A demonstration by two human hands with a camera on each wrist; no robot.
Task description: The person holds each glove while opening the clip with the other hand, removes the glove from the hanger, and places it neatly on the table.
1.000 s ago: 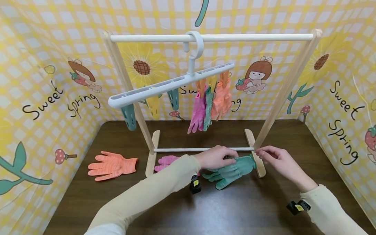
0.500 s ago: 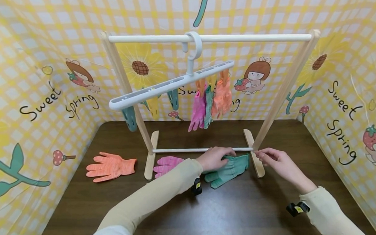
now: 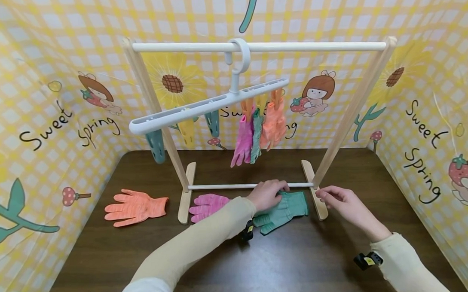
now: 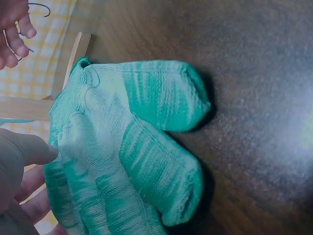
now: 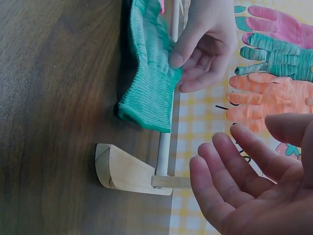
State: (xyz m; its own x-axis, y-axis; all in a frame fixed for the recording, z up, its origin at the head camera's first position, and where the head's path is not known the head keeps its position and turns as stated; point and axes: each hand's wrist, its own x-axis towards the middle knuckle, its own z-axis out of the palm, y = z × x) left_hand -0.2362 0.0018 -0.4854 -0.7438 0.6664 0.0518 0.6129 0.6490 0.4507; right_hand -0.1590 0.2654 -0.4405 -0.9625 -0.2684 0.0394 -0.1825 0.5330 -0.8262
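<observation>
In the head view, a green knitted glove point(image 3: 284, 211) lies on the table at the foot of the rack. My left hand point(image 3: 266, 195) pinches its far edge. In the right wrist view the thumb point(image 5: 177, 59) rests on the glove, with the fingers bent beside and partly behind it. My right hand point(image 3: 338, 199), loosely bent, holds nothing above the rack's right foot point(image 3: 315, 190). A pink glove point(image 3: 209, 205) lies partly behind my left sleeve. Farther left, an orange glove point(image 3: 137, 206) lies flat.
A grey hanger point(image 3: 201, 108) hangs from the rack's white top bar point(image 3: 315, 45). Pink point(image 3: 243, 141), green point(image 3: 256, 138) and orange gloves point(image 3: 273, 125) are clipped to its right half. Blue point(image 3: 155, 145) and yellow clips point(image 3: 187, 132) hang on its left. A low white bar point(image 3: 224, 186) joins the feet.
The green glove has slid left with my left hand, away from the rack's right foot, and its cuff has come away from my right hand. My right hand has barely moved.
</observation>
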